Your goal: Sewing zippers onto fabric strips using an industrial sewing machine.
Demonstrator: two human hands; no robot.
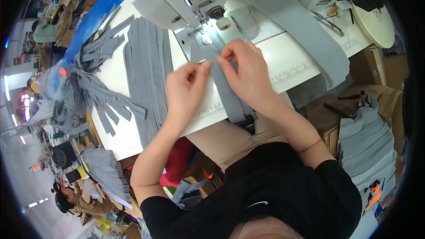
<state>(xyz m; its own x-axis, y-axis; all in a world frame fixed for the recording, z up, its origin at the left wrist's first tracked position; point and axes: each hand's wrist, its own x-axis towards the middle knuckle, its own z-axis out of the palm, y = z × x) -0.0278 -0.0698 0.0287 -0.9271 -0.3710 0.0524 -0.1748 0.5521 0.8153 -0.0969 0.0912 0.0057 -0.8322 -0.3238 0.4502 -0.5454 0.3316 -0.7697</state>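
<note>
Aligning the grey strip (228, 95) at the sewing machine (155, 1) seemed in hand; the next move called for level edges. Whether the left hand (186, 87) or right hand (249, 73) gripped it, I couldn't tell.

Sewing workshop, production-floor type

White sewing machine (152, 4) at far side, needle area lit. White surface (290, 59), ruler scale along near edge. Stack of long grey strips (148, 62) left of machine, looser tangle of strips (95, 68) further left; many alike, reads as batch work. Right: pile of grey cloth (367, 139), cardboard boxes (367, 65). Left background: another person (88, 200), cluttered goods (66, 6), strip lights (6, 87).
</note>
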